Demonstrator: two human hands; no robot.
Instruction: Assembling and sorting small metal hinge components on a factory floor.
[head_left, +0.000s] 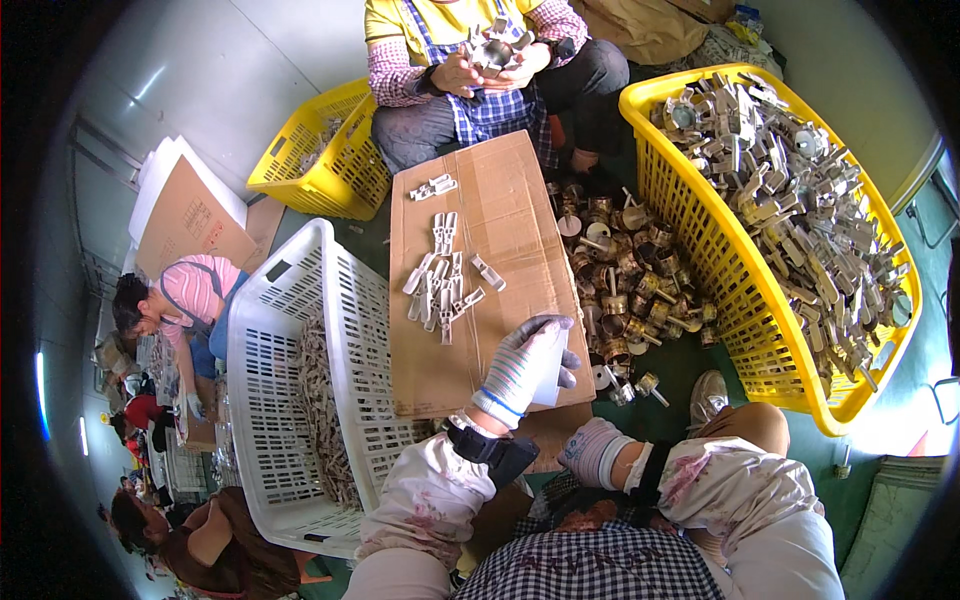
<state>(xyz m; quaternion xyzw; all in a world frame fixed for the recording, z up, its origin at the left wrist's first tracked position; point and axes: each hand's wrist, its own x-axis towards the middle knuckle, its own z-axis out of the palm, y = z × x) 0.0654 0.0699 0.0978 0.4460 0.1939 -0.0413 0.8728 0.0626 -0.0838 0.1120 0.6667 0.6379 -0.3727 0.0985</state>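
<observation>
My left hand, in a striped knit glove with grey fingers, is over the near right part of a cardboard-topped work surface. Its fingers are closed around a thin white flat piece, whose kind I cannot make out. Below the cardboard's near edge, my right hand wears a similar glove. The fingers curl downward there, and whatever they hold is hidden. Several small metal clip-like parts lie loose on the cardboard, left of its middle.
A white basket of metal parts stands at left. Yellow baskets stand at right and far left. Cup-shaped metal pieces are heaped on the floor. Opposite, a person holds a metal assembly; others work at far left.
</observation>
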